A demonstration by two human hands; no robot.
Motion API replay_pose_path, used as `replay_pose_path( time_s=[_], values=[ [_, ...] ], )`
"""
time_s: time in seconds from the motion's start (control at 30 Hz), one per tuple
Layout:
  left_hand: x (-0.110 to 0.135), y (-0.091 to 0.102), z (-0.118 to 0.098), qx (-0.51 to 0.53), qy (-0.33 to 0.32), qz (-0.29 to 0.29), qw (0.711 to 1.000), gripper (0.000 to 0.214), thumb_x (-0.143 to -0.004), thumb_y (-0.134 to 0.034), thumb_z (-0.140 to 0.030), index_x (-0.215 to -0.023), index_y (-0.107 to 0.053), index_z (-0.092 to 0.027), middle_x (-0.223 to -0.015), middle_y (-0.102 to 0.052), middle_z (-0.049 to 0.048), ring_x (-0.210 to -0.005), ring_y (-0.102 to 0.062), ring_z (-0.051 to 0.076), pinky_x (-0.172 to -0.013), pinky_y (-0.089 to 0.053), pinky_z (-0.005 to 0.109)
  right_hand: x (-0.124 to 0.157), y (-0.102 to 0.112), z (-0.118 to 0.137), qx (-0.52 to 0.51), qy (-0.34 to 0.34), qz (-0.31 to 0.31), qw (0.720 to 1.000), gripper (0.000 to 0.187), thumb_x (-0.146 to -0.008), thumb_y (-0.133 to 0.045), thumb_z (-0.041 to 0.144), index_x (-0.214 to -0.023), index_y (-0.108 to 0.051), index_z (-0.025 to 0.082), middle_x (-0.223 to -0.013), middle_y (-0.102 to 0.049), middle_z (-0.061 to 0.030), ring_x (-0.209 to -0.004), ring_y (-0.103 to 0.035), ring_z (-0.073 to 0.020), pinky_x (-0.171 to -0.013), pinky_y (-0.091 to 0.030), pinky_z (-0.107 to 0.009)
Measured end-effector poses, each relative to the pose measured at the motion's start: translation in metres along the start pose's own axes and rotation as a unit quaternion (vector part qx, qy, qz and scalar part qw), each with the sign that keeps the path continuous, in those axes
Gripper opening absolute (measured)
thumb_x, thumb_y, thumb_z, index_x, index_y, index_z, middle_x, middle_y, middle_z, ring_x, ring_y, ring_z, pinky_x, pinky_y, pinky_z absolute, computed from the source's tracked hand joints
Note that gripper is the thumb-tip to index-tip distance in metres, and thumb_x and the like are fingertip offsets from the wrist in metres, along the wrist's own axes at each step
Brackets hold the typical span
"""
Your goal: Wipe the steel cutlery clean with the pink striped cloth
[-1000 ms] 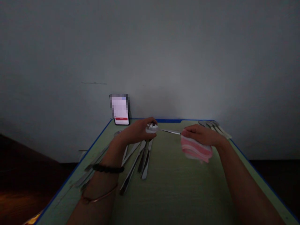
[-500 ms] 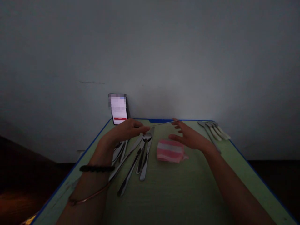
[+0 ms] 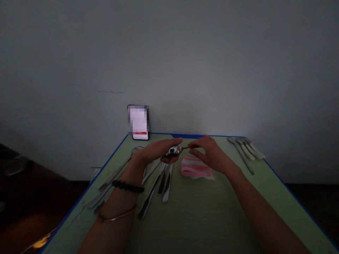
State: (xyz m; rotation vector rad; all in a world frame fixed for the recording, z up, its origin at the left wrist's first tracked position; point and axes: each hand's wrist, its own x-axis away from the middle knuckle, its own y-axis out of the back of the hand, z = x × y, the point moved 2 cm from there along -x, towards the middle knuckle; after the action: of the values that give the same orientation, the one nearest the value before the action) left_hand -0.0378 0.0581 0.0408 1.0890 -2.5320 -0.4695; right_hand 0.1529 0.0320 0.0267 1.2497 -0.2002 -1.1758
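Note:
Both hands meet over the far middle of a green table (image 3: 201, 215) with a blue edge. My left hand (image 3: 159, 150) curls its fingers round the bowl end of a metal spoon (image 3: 174, 151). My right hand (image 3: 209, 151) pinches the spoon's thin handle at its other end. A folded pink and white striped cloth (image 3: 196, 168) lies on the table just under my right hand, with nothing holding it. Several knives and spoons (image 3: 159, 180) lie fanned out beneath my left hand and wrist.
A phone (image 3: 138, 122) with a lit screen leans against the grey wall at the table's far left corner. Several pale-handled spoons (image 3: 246, 150) lie at the far right. More cutlery (image 3: 111, 180) rests along the left edge. The room is dim.
My right hand let the striped cloth drop to the table and came back to the spoon. The spoon now sits between both hands, lower and nearer the middle.

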Motion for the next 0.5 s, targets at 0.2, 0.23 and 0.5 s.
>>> replay_pose_path(
  time_s=[0.2,0.23,0.5],
  values=[
    [-0.01,0.004,0.002,-0.037,-0.014,-0.059,0.997,0.071,-0.086,-0.013,-0.062,-0.063,-0.059,-0.013,-0.04,-0.038,-0.0029,-0.039,-0.035,0.01,-0.045,-0.031,0.023,-0.002,0.008,0.006,-0.046,-0.011,0.041,0.998,0.02,-0.088,-0.046,0.03,-0.093,-0.061,0.019,-0.08,-0.065,-0.0009,-0.067,-0.056,-0.0105,-0.063,-0.04,-0.022],
    [-0.012,0.004,0.002,-0.062,-0.015,-0.074,0.995,0.072,-0.087,-0.011,-0.061,-0.067,-0.06,-0.013,-0.04,-0.039,-0.0032,-0.039,-0.036,0.01,-0.045,-0.032,0.023,0.0,0.015,-0.002,-0.038,-0.029,0.028,0.998,0.021,-0.087,-0.046,0.031,-0.093,-0.062,0.019,-0.081,-0.066,-0.0015,-0.067,-0.056,-0.0106,-0.063,-0.04,-0.022],
    [-0.037,-0.034,-0.002,-0.23,-0.087,-0.075,0.966,0.049,-0.087,-0.03,-0.048,-0.075,-0.062,-0.015,-0.06,-0.057,0.0005,-0.056,-0.05,0.012,-0.053,-0.034,0.022,0.056,0.075,-0.099,0.262,-0.331,0.042,0.906,0.029,-0.084,-0.045,0.035,-0.092,-0.068,0.02,-0.093,-0.068,-0.007,-0.085,-0.061,-0.0184,-0.075,-0.042,-0.025]
  ],
)
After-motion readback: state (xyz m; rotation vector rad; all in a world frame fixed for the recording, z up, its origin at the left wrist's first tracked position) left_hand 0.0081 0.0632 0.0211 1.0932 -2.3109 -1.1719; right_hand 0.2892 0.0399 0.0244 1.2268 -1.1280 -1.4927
